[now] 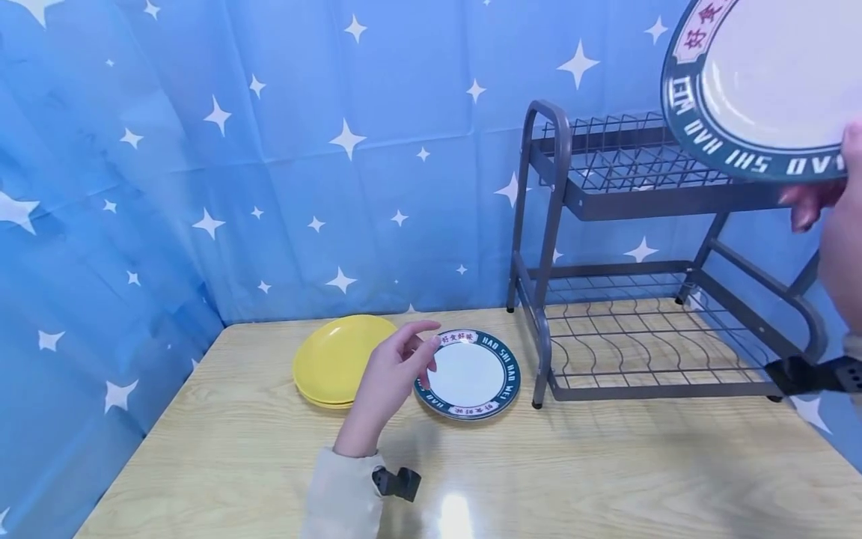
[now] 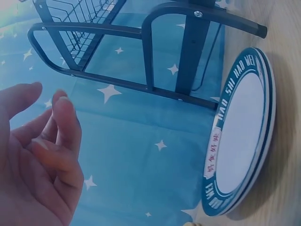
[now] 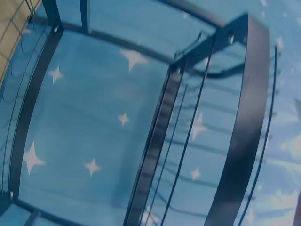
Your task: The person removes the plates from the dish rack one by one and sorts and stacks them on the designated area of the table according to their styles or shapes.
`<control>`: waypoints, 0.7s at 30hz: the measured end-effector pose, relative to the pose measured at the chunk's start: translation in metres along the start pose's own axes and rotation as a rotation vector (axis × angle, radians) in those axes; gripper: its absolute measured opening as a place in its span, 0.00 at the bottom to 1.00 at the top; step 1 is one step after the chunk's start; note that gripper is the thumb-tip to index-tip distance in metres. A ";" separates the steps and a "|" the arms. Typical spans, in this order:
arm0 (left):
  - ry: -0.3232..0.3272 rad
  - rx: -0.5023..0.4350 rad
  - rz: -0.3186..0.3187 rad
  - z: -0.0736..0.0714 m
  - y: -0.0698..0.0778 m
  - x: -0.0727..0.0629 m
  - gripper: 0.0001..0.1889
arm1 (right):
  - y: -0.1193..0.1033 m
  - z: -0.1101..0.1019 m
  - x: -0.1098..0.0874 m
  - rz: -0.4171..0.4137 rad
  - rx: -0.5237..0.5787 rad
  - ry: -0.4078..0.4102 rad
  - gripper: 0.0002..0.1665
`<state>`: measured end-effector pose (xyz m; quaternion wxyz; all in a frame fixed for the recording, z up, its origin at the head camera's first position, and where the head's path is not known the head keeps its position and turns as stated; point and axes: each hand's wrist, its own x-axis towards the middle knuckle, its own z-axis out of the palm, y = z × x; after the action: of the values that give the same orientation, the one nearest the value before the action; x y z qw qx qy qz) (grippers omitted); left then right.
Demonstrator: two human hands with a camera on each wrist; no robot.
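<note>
At the upper right of the head view my right hand (image 1: 838, 217) grips the rim of a white plate (image 1: 781, 75) with a dark green lettered border. The plate is tilted and overlaps the rack's upper shelf in this view. My left hand (image 1: 404, 359) hovers with loosely bent fingers and nothing in them. It overlaps the left rim of another green-bordered plate (image 1: 468, 374) on the table. In the left wrist view, that hand (image 2: 42, 150) is apart from the plates (image 2: 240, 136), which look stacked. The right wrist view shows the rack, not the held plate.
Yellow plates (image 1: 343, 359) lie stacked at the table's left back. A dark two-tier metal dish rack (image 1: 582, 202) stands at the right, with wire shelves. Behind the wooden table (image 1: 236, 464) hangs a blue curtain (image 1: 289, 187) with white stars.
</note>
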<state>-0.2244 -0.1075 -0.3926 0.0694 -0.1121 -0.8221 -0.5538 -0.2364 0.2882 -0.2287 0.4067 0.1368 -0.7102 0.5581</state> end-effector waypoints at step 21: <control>0.012 0.013 0.093 -0.003 0.068 -0.026 0.14 | -0.008 0.073 -0.119 0.125 0.461 0.031 0.17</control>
<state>-0.1811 -0.0888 -0.3367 0.1008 -0.1463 -0.8192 -0.5453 -0.1866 0.1885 -0.3136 0.3401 0.1734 -0.5647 0.7316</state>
